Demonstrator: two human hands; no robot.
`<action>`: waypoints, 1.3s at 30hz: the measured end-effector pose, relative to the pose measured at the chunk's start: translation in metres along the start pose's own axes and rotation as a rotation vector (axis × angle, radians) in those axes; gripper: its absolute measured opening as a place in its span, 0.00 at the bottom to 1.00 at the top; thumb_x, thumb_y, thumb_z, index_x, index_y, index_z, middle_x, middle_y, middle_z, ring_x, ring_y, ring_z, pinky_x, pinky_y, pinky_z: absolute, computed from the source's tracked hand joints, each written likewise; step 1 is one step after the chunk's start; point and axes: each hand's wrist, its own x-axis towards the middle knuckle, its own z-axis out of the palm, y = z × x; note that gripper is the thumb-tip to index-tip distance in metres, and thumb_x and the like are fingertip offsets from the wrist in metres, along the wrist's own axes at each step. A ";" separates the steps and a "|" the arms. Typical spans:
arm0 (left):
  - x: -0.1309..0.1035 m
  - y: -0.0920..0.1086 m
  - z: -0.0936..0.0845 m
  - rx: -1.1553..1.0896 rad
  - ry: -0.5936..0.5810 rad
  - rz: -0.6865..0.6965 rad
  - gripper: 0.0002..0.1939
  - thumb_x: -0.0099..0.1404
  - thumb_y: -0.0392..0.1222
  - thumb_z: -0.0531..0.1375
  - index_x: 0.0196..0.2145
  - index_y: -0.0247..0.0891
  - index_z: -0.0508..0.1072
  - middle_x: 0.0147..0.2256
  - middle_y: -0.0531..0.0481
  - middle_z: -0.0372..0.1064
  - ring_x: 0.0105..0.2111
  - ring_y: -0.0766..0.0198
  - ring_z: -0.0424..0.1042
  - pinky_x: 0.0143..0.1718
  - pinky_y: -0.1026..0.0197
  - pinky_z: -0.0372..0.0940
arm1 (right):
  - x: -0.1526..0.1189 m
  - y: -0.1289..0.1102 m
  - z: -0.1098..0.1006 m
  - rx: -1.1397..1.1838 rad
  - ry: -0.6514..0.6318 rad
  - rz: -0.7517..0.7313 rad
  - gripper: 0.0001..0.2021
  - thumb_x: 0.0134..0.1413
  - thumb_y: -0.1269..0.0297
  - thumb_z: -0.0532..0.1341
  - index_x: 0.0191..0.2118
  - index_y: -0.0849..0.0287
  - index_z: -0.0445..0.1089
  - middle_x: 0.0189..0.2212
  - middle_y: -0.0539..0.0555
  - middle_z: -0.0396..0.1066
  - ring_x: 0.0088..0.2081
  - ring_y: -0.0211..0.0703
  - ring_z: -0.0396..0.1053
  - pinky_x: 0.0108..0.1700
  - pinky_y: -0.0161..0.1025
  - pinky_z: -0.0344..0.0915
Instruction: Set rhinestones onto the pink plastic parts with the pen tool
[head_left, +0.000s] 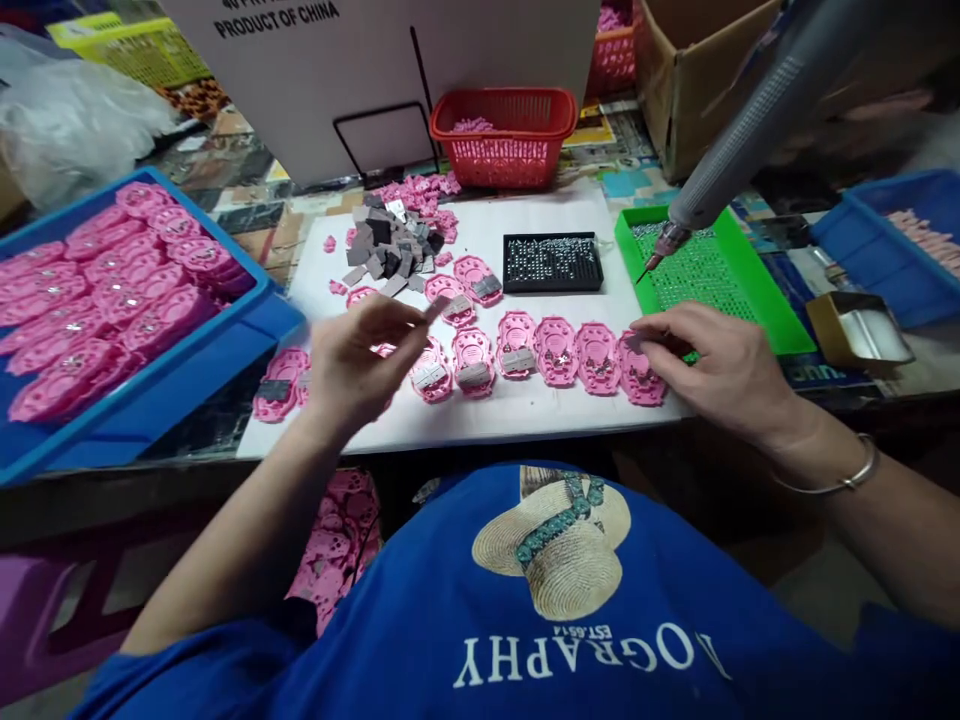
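Note:
A small grey rectangular piece (437,309) is pinched between the thumb and fingertips of my left hand (367,360), above a row of pink plastic shells. My right hand (705,365) is at the row's right end, its closed fingertips on a small dark piece (636,343) over the last pink shell (643,380). Several shells in the row, such as one pink shell (517,345), carry a grey piece; the pink shell (556,352) beside it shows bare metal parts. A pile of grey pieces (390,245) lies behind my left hand.
A black tray of screws (553,262) and a green tray (712,275) stand behind the row. An electric screwdriver (720,150) hangs at the right. A blue crate (150,430) of pink shells is at the left, a red basket (506,150) at the back.

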 end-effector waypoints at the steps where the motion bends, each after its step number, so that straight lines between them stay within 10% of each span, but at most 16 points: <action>1: -0.003 0.009 0.007 -0.001 -0.025 0.056 0.04 0.61 0.37 0.67 0.34 0.40 0.75 0.27 0.57 0.77 0.24 0.70 0.75 0.27 0.68 0.71 | 0.000 -0.002 0.003 0.019 0.028 0.010 0.08 0.58 0.73 0.62 0.43 0.60 0.75 0.35 0.55 0.77 0.35 0.46 0.76 0.36 0.41 0.71; 11: -0.012 0.049 0.055 0.354 -0.121 0.875 0.05 0.68 0.30 0.60 0.37 0.37 0.74 0.40 0.47 0.80 0.35 0.64 0.80 0.32 0.64 0.72 | -0.021 -0.003 0.011 -0.002 0.133 -0.127 0.11 0.62 0.74 0.61 0.48 0.58 0.76 0.39 0.58 0.75 0.39 0.45 0.75 0.39 0.40 0.72; 23: -0.015 0.046 0.072 0.366 -0.156 0.835 0.05 0.67 0.31 0.61 0.39 0.38 0.74 0.39 0.49 0.80 0.34 0.65 0.78 0.34 0.63 0.72 | -0.050 -0.001 0.007 -0.061 0.192 0.054 0.11 0.63 0.74 0.59 0.47 0.55 0.75 0.39 0.56 0.79 0.39 0.44 0.77 0.43 0.40 0.74; 39: -0.011 0.043 0.090 0.396 -0.167 0.788 0.06 0.66 0.30 0.61 0.40 0.37 0.71 0.38 0.49 0.80 0.31 0.66 0.76 0.28 0.62 0.66 | -0.060 0.008 0.015 -0.267 0.112 -0.215 0.07 0.62 0.71 0.61 0.43 0.57 0.76 0.36 0.52 0.79 0.38 0.42 0.73 0.43 0.43 0.62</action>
